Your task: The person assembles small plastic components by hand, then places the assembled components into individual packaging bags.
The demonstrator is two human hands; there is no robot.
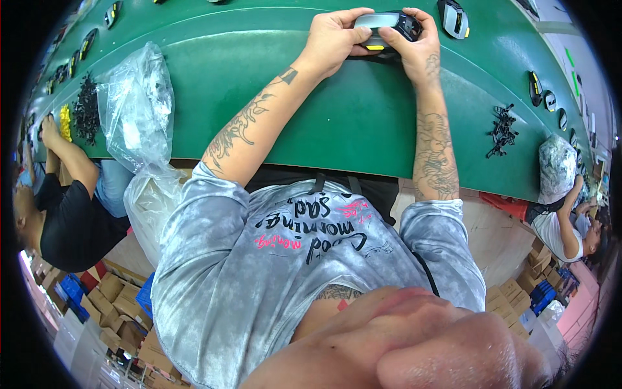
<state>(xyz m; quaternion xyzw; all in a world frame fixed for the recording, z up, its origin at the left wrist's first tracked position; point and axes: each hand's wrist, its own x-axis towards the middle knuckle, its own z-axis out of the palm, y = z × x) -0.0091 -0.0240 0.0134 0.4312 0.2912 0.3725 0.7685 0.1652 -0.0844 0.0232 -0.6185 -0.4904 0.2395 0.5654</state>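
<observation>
Both of my arms reach out over the green table (278, 117). A grey-and-black plastic housing (374, 23) with a yellow tab is held between my two hands near the far side. My left hand (329, 40) is closed on its left end, with the thumb on top. Around its right end wrap the fingers of my right hand (416, 48), the thumb pressing on the upper face. The underside of the housing is hidden. A similar housing (455, 21) lies just right of my right hand.
Left lie a clear plastic bag (137, 97), small black parts (85, 109) and yellow parts (65, 122). Small black parts (501, 131) and a stuffed plastic bag (557, 168) are at right. Co-workers sit on both sides. More housings (535, 88) line the table. Cardboard boxes (120, 295) stand behind.
</observation>
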